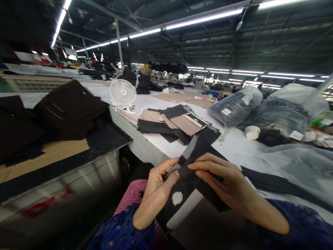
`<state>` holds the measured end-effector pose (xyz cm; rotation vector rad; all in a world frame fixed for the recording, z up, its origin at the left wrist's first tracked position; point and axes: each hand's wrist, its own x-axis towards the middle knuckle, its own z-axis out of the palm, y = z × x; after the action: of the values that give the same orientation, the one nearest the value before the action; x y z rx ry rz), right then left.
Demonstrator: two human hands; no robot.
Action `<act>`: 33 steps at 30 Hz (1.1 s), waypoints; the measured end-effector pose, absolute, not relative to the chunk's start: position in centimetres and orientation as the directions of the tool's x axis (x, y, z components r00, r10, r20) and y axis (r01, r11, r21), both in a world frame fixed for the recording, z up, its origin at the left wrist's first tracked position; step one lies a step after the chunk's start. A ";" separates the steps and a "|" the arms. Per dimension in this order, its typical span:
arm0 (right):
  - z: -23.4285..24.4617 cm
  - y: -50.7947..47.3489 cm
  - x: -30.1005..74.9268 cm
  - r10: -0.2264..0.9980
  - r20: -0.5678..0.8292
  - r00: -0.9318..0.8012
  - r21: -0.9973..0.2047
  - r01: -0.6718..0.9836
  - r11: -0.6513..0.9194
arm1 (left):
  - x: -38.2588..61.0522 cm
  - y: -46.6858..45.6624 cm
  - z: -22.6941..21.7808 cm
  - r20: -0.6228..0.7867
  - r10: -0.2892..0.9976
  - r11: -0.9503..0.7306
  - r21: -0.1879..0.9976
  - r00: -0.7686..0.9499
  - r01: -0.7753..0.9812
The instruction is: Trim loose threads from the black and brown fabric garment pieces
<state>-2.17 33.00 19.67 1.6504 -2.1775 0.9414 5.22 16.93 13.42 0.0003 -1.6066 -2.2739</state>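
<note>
My left hand (156,194) and my right hand (223,177) both grip a black fabric piece (200,156) above the table's near edge. The left thumb pinches a frayed grey-edged corner, and the right fingers lie flat across the cloth. A round white patch (177,198) shows on a lower black part, just below my left hand. Beyond my hands lies a loose pile of black and tan fabric cut pieces (173,123), apart from both hands. A long black fabric strip (270,184) lies to the right of my right hand.
The white table (234,149) holds a small white fan (123,93), a white cup (252,132) and grey plastic bags (283,111). At left, a grey bin (57,194) carries dark fabric stacks (69,109). A person in yellow (146,68) stands far back.
</note>
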 end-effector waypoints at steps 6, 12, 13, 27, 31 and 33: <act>19.8 33.0 -2.1 -0.758 0.570 -0.319 -0.347 -0.929 0.130 | 5.7 17.2 13.9 0.199 -0.278 -0.265 0.924 -0.940 0.275; 19.7 33.1 -2.2 -0.758 0.576 -0.306 -0.326 -0.936 0.130 | 5.8 17.2 13.6 0.205 -0.291 -0.258 0.924 -0.934 0.283; 19.6 33.1 -2.2 -0.759 0.576 -0.303 -0.324 -0.937 0.128 | 5.8 17.2 13.6 0.206 -0.290 -0.256 0.924 -0.934 0.284; 19.6 33.2 -1.9 -0.767 0.569 -0.296 -0.272 -0.948 0.164 | 6.5 16.7 13.1 0.276 -0.214 -0.218 0.921 -0.937 0.321; 19.4 33.2 -1.6 -0.778 0.557 -0.291 -0.262 -0.950 0.168 | 6.1 17.3 13.7 0.281 -0.240 -0.168 0.931 -0.929 0.325; 19.3 33.1 -1.5 -0.780 0.554 -0.290 -0.260 -0.951 0.168 | 5.8 17.7 13.5 0.279 -0.282 -0.186 0.923 -0.918 0.338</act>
<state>-1.54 33.14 19.26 1.6599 -2.1561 0.8263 5.77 17.69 13.54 -0.0644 -1.6907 -2.1502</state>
